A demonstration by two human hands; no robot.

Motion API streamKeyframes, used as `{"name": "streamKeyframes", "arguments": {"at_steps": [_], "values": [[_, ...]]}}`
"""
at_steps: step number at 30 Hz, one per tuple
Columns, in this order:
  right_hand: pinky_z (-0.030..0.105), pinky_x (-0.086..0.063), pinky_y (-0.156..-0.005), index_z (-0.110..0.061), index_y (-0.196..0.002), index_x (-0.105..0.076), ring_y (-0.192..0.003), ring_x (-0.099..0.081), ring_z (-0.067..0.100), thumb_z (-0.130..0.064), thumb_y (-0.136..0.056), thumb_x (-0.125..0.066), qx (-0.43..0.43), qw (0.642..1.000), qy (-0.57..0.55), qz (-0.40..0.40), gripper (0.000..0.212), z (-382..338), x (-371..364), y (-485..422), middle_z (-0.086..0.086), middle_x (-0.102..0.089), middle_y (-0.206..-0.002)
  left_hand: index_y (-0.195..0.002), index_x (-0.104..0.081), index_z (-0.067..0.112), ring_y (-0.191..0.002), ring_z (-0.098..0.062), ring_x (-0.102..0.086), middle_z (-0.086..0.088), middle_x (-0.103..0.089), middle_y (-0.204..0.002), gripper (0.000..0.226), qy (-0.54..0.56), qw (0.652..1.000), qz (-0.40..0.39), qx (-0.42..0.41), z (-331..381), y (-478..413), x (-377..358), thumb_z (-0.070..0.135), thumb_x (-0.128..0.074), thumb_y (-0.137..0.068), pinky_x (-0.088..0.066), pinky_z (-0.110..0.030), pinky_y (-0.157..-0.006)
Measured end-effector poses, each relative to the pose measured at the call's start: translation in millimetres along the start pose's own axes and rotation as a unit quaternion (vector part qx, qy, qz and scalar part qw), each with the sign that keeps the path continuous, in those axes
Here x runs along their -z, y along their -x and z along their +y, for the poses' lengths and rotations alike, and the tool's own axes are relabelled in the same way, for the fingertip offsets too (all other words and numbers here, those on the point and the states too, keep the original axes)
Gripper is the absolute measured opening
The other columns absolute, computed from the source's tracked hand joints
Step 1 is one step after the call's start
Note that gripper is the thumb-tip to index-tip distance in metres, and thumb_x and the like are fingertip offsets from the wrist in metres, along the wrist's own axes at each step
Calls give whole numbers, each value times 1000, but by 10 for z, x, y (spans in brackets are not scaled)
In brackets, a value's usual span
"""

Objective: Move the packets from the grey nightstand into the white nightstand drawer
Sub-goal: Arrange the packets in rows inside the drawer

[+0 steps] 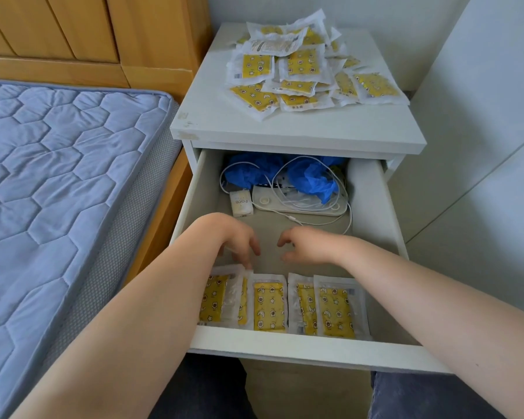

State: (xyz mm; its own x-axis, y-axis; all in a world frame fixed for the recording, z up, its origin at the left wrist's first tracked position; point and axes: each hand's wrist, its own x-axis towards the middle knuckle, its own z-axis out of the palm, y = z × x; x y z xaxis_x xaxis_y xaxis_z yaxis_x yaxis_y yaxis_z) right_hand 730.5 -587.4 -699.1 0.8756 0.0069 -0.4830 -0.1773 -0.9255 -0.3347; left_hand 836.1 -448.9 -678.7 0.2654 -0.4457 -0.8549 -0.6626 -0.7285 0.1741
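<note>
yellow star-patterned packets (335, 311), blue mattress (58, 176)

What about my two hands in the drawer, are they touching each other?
Apart. The head view shows bare drawer floor between the left hand and the right hand.

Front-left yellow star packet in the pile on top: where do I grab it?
Pinch the flat yellow star-print plastic packet by its white sealed border at the near corner, coming from the front: it lies flat there, uncovered, at the edge of the pile.
</note>
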Motion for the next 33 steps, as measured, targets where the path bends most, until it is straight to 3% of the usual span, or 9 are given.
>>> {"name": "streamKeyframes", "arguments": {"at_steps": [3, 8, 16, 18, 22, 24, 27, 30, 33], "values": [[33, -43, -96, -19, -131, -53, -117, -51, 22, -25, -91, -58, -13, 997, -7, 77, 41, 39, 158, 125, 3, -47, -132, -142, -43, 24, -122, -21, -50, -2, -51, -137, 53, 16, 989, 144, -32, 80, 39, 36, 23, -59, -91, -41, -35, -104], [37, -43, -95, -15, -121, -59, -112, -49, 22, -20, -90, -55, -6, 983, 4, 183, 31, 98, 507, 334, 6, -49, -122, -130, -57, 22, -114, -21, -55, -3, -59, -126, 40, 12, 940, 332, -79, 316, 265, 189, 17, -52, -91, -41, -28, -88], [27, -41, -76, -11, -98, -67, -90, -53, 18, -3, -88, -47, -4, 914, -89, 396, 23, 164, 1222, 608, 0, -57, -101, -108, -68, 21, -89, -15, -58, 4, -65, -96, 27, 150, 831, 521, -123, 568, 764, 596, 12, -49, -91, -46, -26, -75], [25, -39, -79, -12, -98, -66, -98, -53, 17, -3, -88, -48, -7, 898, -85, 431, 23, 221, 1361, 636, -3, -57, -101, -104, -69, 20, -88, -16, -58, 3, -66, -95, 26, 195, 788, 569, -131, 597, 827, 708, 10, -48, -92, -45, -26, -76], [31, -35, -100, -7, -124, -55, -125, -41, 23, -11, -94, -46, -59, 907, -93, 406, 32, 399, 1590, 510, 8, -48, -131, -110, -67, 16, -110, -18, -53, 2, -63, -116, 27, 192, 727, 651, -98, 602, 777, 968, 8, -48, -93, -41, -25, -84], [36, -33, -106, -3, -135, -42, -129, -38, 29, -19, -97, -43, -117, 914, -111, 373, 41, 504, 1644, 419, 14, -36, -141, -126, -58, 17, -126, -21, -39, -2, -50, -135, 34, 145, 731, 664, -58, 573, 677, 1090, 13, -49, -94, -38, -30, -96], [42, -25, -111, -2, -141, -29, -138, -24, 34, -25, -97, -42, -219, 893, -75, 386, 51, 628, 1665, 287, 18, -17, -152, -149, -23, 24, -144, -27, -12, -7, -16, -157, 53, 103, 790, 604, 23, 521, 512, 1206, 33, -39, -99, -21, -41, -114], [55, -13, -113, -11, -149, -12, -145, -1, 32, -30, -96, -37, -279, 884, -41, 373, 61, 658, 1719, 163, 11, 7, -158, -152, -5, 29, -147, -27, 6, -5, 4, -161, 58, 48, 821, 566, 56, 453, 370, 1288, 43, -27, -100, -5, -47, -119], [57, -6, -114, -16, -151, -3, -146, 6, 31, -34, -96, -28, -278, 896, -12, 347, 63, 741, 1790, 41, 9, 12, -158, -152, 0, 30, -146, -26, 14, -3, 11, -160, 60, -83, 820, 566, 26, 387, 304, 1364, 43, -24, -99, 2, -48, -119]]}}
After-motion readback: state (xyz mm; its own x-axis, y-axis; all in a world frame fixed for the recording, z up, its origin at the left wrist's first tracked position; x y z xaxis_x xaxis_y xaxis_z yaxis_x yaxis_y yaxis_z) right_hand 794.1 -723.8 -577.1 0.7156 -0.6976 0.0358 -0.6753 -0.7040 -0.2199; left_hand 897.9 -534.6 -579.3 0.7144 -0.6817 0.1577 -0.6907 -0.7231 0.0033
